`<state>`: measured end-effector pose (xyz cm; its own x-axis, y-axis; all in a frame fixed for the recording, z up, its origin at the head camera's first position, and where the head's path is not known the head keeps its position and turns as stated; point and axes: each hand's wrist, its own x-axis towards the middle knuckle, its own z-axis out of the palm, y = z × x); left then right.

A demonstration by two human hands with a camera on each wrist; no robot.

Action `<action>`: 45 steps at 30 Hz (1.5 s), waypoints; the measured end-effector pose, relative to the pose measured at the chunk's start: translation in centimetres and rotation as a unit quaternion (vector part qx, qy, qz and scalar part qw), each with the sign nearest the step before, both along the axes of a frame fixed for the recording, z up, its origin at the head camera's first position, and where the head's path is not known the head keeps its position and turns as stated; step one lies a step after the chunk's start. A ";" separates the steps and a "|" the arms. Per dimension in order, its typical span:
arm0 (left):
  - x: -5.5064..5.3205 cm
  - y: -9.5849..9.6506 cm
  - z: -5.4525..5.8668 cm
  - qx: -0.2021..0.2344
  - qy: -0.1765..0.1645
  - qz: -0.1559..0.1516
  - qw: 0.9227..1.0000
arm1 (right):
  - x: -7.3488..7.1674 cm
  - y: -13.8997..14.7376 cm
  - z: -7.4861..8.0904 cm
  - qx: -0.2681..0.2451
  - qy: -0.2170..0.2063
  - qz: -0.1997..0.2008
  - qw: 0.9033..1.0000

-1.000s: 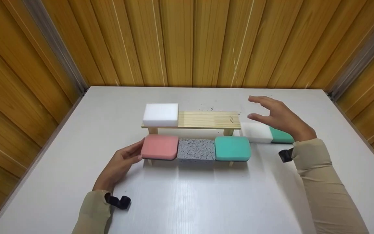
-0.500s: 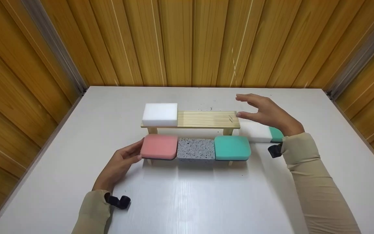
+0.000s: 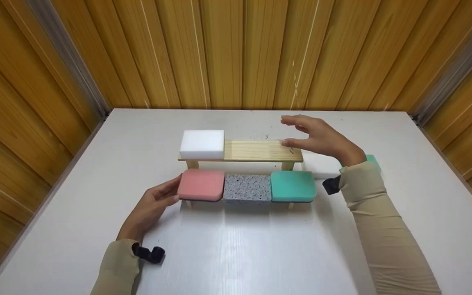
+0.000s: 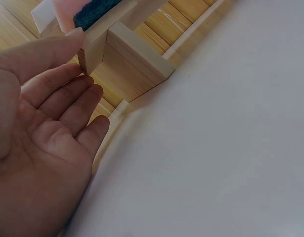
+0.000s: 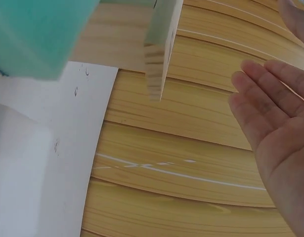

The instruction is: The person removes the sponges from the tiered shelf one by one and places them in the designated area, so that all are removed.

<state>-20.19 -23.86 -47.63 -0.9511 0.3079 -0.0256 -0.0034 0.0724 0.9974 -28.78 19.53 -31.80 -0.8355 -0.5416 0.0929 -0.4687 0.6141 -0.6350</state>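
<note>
My left hand (image 3: 150, 213) pinches the left end of the front wooden stand (image 4: 142, 64) between thumb and fingertips. On that stand, side by side, lie a pink scouring sponge (image 3: 201, 184) with a dark underside, a grey speckled block (image 3: 247, 188) and a green scouring sponge (image 3: 293, 185). Behind it stands a second wooden stand (image 3: 252, 150) with a white sponge block (image 3: 202, 144) on its left end. My right hand (image 3: 318, 133) hovers over this back stand's right end, fingers extended, thumb apart, holding nothing; in the right wrist view its palm also shows nothing held.
Right of the back stand, another white block (image 3: 320, 166) and a green sponge (image 3: 373, 161) lie on the white table (image 3: 236, 250), partly covered by my right arm. Wood-patterned walls (image 3: 256, 53) enclose the table's back and sides.
My right hand has moved left, from beside the back stand to over its right end, thumb and fingers still apart. My left hand, the stands and the sponges stay in place.
</note>
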 end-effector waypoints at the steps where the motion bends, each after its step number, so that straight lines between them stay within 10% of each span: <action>1: 0.0 0.0 0.0 0.000 0.001 0.000 1.000 | 0.0 -0.3 0.0 0.001 -0.001 0.001 1.000; 38: 0.2 0.2 0.0 -0.039 -0.012 0.023 0.999 | -0.8 -9.2 -0.5 -0.044 0.000 0.067 0.997; 45: 0.3 0.4 0.0 0.029 0.004 0.000 1.000 | -0.8 -10.5 -1.1 -0.045 -0.024 0.070 0.996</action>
